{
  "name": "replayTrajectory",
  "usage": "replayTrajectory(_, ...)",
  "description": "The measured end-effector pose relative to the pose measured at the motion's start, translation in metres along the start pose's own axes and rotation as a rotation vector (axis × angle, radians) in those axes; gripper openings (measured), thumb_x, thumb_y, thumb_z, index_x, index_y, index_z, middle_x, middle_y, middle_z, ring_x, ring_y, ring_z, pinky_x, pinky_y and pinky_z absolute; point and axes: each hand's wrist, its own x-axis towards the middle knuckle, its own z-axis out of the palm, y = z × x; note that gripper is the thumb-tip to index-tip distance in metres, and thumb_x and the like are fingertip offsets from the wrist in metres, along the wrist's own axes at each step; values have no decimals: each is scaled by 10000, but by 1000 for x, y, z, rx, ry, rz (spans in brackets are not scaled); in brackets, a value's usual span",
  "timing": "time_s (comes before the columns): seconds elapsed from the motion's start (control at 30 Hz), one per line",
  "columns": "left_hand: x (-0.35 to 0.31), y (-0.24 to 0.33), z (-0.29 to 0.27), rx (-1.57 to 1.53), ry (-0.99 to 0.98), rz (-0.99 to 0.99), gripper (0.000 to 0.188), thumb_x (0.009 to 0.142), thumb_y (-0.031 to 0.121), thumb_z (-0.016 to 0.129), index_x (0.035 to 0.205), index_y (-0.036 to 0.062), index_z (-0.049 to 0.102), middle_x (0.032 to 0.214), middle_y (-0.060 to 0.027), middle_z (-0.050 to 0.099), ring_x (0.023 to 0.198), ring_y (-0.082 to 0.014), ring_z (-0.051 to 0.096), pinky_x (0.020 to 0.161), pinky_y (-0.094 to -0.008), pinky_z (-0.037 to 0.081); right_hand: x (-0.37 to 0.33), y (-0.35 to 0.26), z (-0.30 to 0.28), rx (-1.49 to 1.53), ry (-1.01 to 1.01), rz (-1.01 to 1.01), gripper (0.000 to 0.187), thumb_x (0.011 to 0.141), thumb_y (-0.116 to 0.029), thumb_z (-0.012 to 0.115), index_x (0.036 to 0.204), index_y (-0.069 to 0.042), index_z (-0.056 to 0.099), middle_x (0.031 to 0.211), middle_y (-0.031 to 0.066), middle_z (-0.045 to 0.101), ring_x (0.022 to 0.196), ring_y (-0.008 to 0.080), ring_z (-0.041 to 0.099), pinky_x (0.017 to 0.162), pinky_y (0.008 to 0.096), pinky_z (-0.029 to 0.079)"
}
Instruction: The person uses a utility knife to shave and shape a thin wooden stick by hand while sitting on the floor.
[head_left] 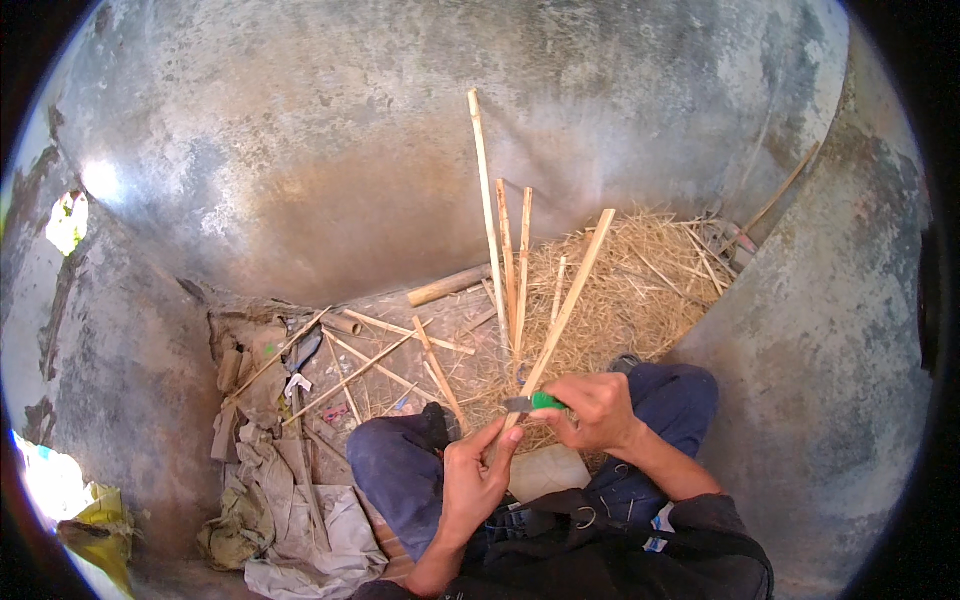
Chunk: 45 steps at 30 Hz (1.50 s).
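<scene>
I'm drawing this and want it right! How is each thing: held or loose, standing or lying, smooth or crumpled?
Left hand: closed on a stick
Right hand: closed on a knife
Knife: held, blade out, against the stick
Stick: held, slanting
Tall stick: standing, seems to lean on the wall
Thick pole: lying down
Straw: loose, heaped
Cloth: crumpled
Wall: stained, patchy

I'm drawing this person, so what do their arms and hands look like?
The left grip and right grip are bare hands, without gloves. The right sleeve looks black, leaving much of the forearm bare; only a bit of the dark left sleeve shows at the bottom.
</scene>
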Motion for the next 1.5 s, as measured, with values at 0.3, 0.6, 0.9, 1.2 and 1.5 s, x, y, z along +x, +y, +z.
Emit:
replayTrajectory(0.3, -57, -14, -17, 84, -166, -241, 258, 1079, 195, 700, 1215, -9, 780, 738, 52, 534, 684, -49, 429, 573, -264, 343, 34, 119, -67, -222, 306, 416, 353, 1054, -383, 691, 1002, -37, 734, 651, 101, 626, 526, 256, 578, 507, 394, 436)
replayTrajectory(0.6, -13, -33, -17, 104, 48, 16, 333, 978, 231, 825, 1148, -50, 770, 749, -211, 686, 612, -169, 624, 598, -322, 490, -3, 32, -8, 39, 36, 75, 296, 998, -362, 751, 981, -67, 725, 784, 114, 695, 628, 313, 708, 556, 414, 536)
replayTrajectory(0.9, 2, 6, -2, 189, 78, 203, 353, 938, 179, 866, 1095, -109, 735, 833, -189, 736, 741, -99, 657, 667, -300, 531, -13, -7, 13, 201, -36, 45, 279, 968, -352, 776, 982, -77, 730, 811, 112, 715, 657, 332, 717, 554, 420, 541)
replayTrajectory(1.2, 3, 3, 3, 165, 70, 158, 381, 956, 200, 840, 1144, -114, 736, 902, -274, 749, 798, -364, 782, 702, -390, 580, -13, 1, 10, 112, -24, -5, 226, 960, -306, 770, 998, -85, 745, 837, 105, 734, 673, 310, 733, 555, 405, 551)
replayTrajectory(1.5, -53, -14, -21, 213, -214, -167, 308, 1057, 264, 724, 1196, -9, 758, 701, -92, 574, 689, -79, 492, 604, -319, 464, 18, 134, -73, -19, 454, 623, 358, 1080, -332, 639, 1047, 15, 717, 754, 121, 645, 685, 263, 583, 639, 425, 438)
